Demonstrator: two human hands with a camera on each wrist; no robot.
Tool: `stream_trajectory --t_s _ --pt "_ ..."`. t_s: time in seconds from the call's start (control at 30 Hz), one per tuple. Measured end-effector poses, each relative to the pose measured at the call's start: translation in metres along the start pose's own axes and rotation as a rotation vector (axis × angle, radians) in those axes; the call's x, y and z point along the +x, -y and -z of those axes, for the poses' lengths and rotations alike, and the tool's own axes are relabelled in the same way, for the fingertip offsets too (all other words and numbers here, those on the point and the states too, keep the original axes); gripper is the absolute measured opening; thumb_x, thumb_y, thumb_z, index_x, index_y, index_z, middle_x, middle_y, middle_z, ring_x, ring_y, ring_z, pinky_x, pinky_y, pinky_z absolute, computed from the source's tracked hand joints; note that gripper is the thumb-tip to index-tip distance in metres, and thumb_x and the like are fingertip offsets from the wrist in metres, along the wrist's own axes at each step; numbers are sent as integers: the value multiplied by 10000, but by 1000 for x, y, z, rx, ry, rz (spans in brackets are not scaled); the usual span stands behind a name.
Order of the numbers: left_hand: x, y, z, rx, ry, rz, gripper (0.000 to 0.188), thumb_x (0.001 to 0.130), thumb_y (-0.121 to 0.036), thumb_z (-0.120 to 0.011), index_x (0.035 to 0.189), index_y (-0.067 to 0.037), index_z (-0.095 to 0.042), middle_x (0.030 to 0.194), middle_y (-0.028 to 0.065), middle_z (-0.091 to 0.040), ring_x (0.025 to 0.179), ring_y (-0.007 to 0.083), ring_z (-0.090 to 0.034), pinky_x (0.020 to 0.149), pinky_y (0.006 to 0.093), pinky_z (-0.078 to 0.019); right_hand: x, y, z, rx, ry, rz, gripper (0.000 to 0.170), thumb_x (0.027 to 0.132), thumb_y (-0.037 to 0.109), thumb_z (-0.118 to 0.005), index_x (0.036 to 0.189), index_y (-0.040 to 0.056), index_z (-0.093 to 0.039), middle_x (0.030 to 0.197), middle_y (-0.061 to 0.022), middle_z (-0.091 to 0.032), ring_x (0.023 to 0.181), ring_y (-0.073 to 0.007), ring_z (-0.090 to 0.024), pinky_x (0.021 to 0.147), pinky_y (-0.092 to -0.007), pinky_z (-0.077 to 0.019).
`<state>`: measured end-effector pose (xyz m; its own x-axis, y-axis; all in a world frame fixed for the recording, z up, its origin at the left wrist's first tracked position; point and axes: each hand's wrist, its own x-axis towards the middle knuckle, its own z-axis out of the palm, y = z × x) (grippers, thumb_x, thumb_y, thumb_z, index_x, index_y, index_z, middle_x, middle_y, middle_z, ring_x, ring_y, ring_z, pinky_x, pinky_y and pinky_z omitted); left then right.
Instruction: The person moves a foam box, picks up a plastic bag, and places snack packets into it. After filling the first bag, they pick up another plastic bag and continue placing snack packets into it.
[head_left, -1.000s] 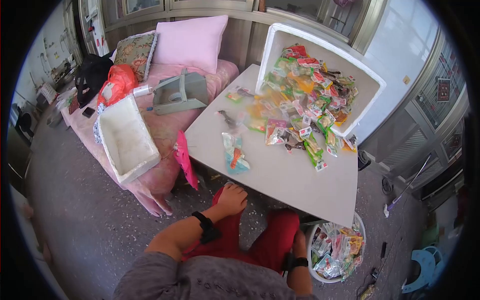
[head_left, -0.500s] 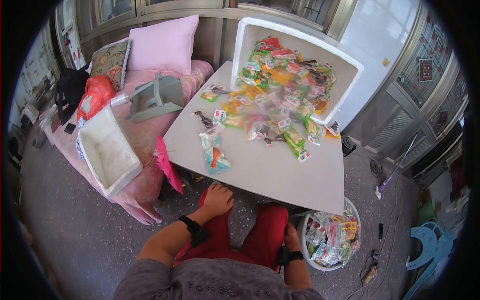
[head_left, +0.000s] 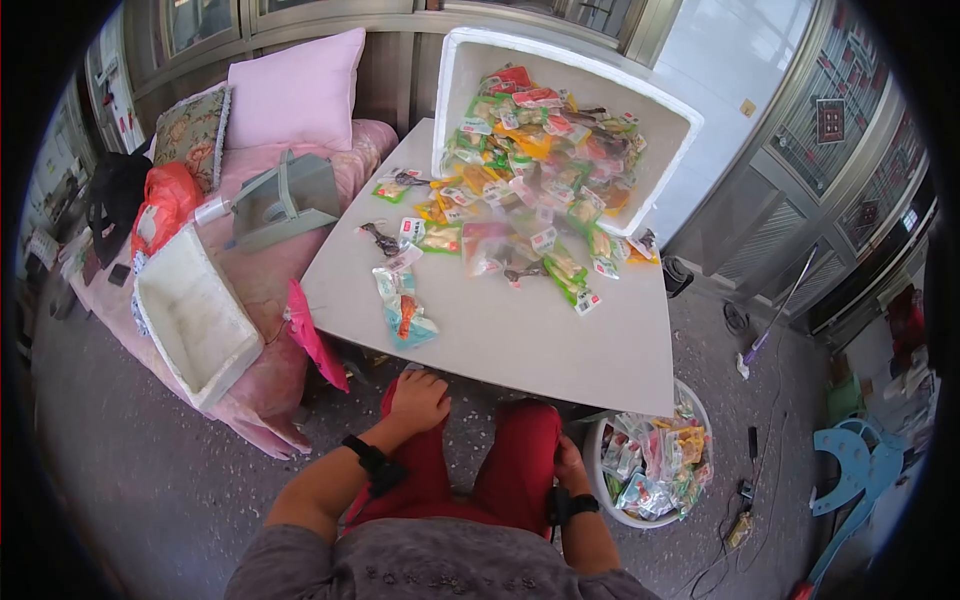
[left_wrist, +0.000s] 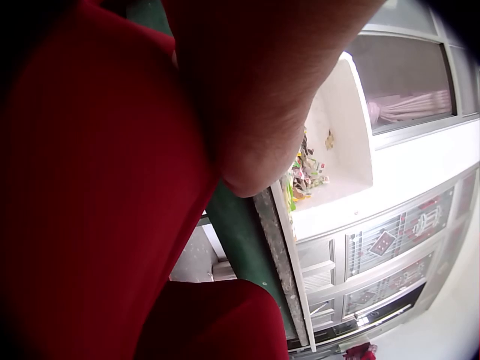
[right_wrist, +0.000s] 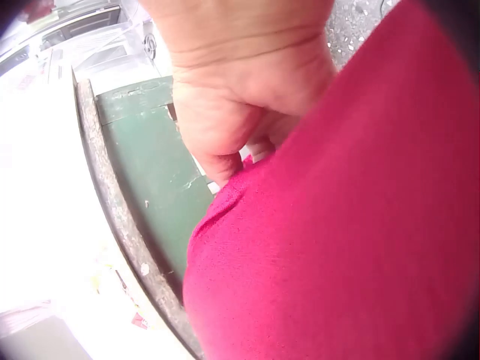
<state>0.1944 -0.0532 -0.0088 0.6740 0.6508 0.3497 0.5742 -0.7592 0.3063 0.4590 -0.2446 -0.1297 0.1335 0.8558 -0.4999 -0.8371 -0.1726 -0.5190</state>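
My left hand (head_left: 420,400) rests on the left knee of the red trousers (head_left: 515,455), fingers relaxed and holding nothing. At the outer side of the right knee, my right hand (head_left: 570,466) lies against the trouser cloth; its thumb touches the fabric in the right wrist view. Before my knees stands a pale table (head_left: 500,345). On it a white foam box (head_left: 685,150) lies tipped toward me, with many sealed food packets (head_left: 540,145) spilling out. Nearest my left hand on the tabletop is a blue-and-clear packet (head_left: 405,315).
A white tub (head_left: 597,470) of packets stands on the floor by the table's right corner. To the left, a pink-covered bed (head_left: 235,390) bears a shallow foam tray (head_left: 195,310), a grey carrier (head_left: 285,205) and a red bag (head_left: 165,200). A pink bag (head_left: 312,335) hangs beside the table.
The head view has turned right, so table, box and bed appear farther left. Both hands stay at the knees, and the packets lie as before.
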Motion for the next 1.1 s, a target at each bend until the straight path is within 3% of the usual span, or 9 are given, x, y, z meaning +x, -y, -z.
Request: stream_trajectory --t_s 0.27,0.37,0.57,0.67,0.77,0.87,0.9,1.0,1.1 --pt "-2 4 -3 -21 -43 -13 168 619 -230 -544 693 -80 -528 752 74 -536 815 242 -485 765 388 -334 24 -13 40 -180 -215 12 346 805 267 -414 1054 35 -473 1018 -108 -521 927 -206 -500 839 -342 -378" --pt "-1 3 -1 -15 -53 -19 169 618 -230 -545 694 -80 -527 742 74 -537 807 246 -488 763 392 -337 25 -10 33 -46 -106 -73 359 803 273 -425 1063 28 -465 1045 -113 -507 964 -210 -480 856 -345 -363" --pt "-1 3 -3 -18 -34 -20 172 614 -233 -546 693 -81 -526 734 74 -534 790 245 -486 759 393 -336 -10 4 -22 -79 20 36 461 774 352 -477 1122 54 -420 1124 -111 -458 1020 -228 -437 906 -365 -303" --pt "-1 3 -1 -10 -52 -23 165 615 -230 -544 691 -84 -528 728 73 -533 784 241 -486 751 389 -338 -13 20 -15 -238 136 10 410 769 336 -496 1075 67 -455 1042 -92 -511 948 -201 -488 841 -345 -366" --pt "-1 3 3 5 -53 -33 152 616 -221 -541 686 -87 -530 718 69 -533 772 235 -490 739 383 -343 -23 51 -17 -806 -206 -183 343 759 304 -522 1003 66 -484 923 -55 -553 843 -158 -533 737 -295 -421" --pt "-4 5 -2 16 -24 -137 134 621 -210 -532 678 -89 -531 709 64 -534 756 232 -498 727 375 -350 -45 93 -69 -1158 -49 -142 259 762 232 -528 947 54 -493 835 -26 -560 766 -118 -547 654 -254 -433" --pt "-4 6 -4 19 -13 -186 128 623 -206 -528 676 -89 -531 707 63 -534 751 232 -501 724 373 -352 -50 109 -89 -1106 6 -107 251 761 221 -535 941 51 -495 830 -25 -556 768 -115 -537 659 -243 -423" --pt "3 -2 -7 17 291 -253 117 639 -196 -513 698 -97 -534 700 69 -534 727 233 -518 703 379 -363 -55 151 -140 -993 146 13 232 761 188 -544 936 43 -496 823 -24 -547 782 -112 -520 672 -228 -402" --pt "16 -18 -11 -36 446 -295 128 654 -191 -500 732 -94 -531 698 85 -531 702 245 -534 644 390 -388 -28 190 -179 -1035 191 141 254 758 179 -543 959 35 -484 848 -29 -541 803 -120 -518 688 -244 -398"
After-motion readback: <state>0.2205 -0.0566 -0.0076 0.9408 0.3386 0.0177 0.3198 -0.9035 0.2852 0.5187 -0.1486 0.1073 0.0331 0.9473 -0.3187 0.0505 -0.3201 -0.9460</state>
